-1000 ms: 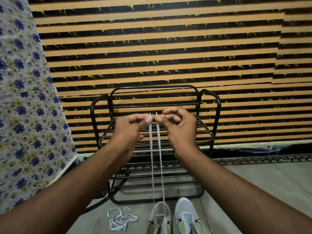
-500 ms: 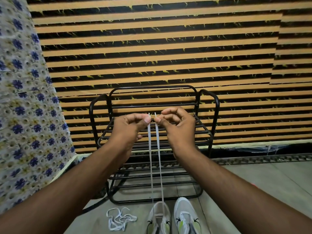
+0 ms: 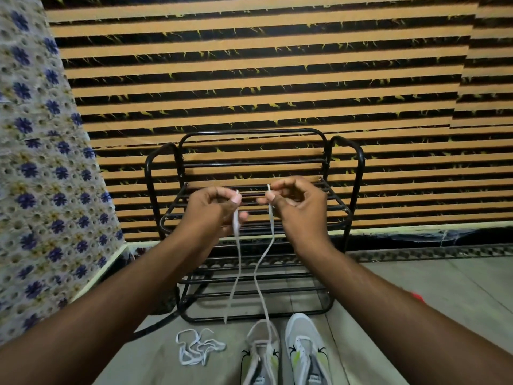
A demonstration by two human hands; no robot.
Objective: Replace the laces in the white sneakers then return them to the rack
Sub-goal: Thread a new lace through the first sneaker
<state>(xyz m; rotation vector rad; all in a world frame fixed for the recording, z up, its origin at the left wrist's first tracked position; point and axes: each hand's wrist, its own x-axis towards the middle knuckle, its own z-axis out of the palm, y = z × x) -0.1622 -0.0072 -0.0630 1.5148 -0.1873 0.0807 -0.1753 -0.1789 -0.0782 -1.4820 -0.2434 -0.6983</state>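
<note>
Pinching one end apiece, left hand (image 3: 213, 212) and right hand (image 3: 297, 207) hold the white lace (image 3: 238, 259) up; strands hang slack below them toward one white sneaker (image 3: 261, 357), second sneaker (image 3: 306, 348) just beside. Black rack (image 3: 358, 173) stands behind the hands, loose lace (image 3: 198, 347) below the left.

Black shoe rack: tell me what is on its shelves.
Only bare bars show on the rack; no shoe is visible there. The left hand, right hand, each pinching the lace, and both forearms cover the middle of its upper shelves, so that part cannot be checked.
</note>
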